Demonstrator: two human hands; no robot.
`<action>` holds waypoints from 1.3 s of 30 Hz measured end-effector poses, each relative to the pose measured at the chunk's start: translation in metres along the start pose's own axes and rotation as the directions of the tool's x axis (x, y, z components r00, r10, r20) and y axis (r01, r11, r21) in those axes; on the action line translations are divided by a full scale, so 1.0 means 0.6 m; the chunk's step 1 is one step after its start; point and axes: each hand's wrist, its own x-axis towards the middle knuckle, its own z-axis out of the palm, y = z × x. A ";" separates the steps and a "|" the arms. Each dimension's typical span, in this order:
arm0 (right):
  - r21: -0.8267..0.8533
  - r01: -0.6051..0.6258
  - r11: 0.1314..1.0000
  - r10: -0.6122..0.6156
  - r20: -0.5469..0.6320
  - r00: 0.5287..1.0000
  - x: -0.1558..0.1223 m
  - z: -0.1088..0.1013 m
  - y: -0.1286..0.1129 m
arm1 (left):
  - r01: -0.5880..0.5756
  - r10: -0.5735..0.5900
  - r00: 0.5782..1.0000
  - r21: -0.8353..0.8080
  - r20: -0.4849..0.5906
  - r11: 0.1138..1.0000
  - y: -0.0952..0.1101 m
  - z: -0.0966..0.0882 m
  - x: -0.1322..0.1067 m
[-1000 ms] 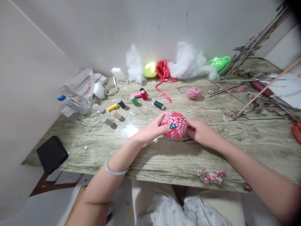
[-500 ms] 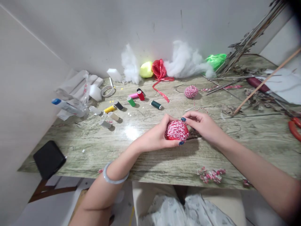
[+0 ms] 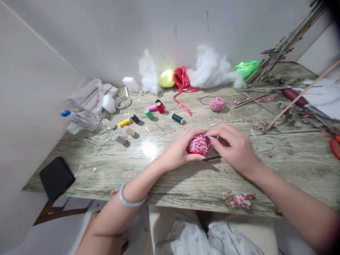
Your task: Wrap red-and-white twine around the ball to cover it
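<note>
A red ball wound with red-and-white twine sits in my left hand, thumb below and fingers over the top. Some bare red surface shows along its lower edge. My right hand is at the ball's right side, thumb and index finger pinched together against it. The twine between those fingertips is mostly hidden. Behind my right hand lies a smaller ball of the same twine, and a strand runs from it toward that hand. A thin dark twig shows just right of the wound ball.
Several thread spools lie left of centre. Along the wall stand white stuffing, a red ribbon roll and a green bundle. Dry branches and red-handled scissors are at right. Pink blossoms lie near the front edge.
My right hand has moved left and closer against the wound ball, its fingertips now at the ball's right side. My left hand keeps its hold. The view has shifted slightly.
</note>
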 end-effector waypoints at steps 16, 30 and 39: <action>-0.107 0.107 0.988 -0.111 -0.030 0.993 -0.004 -0.003 -0.003 | 0.070 -0.088 0.989 -0.144 -0.122 0.987 0.002 -0.002 0.001; -0.149 0.234 0.961 -0.228 0.058 0.972 -0.013 0.019 0.003 | 0.183 -0.525 0.838 -0.828 -0.151 0.530 0.000 0.007 0.015; 0.253 -0.310 0.916 0.218 0.335 0.917 0.013 0.017 0.041 | 0.136 -0.221 0.974 -0.673 -0.041 0.727 -0.001 -0.019 0.005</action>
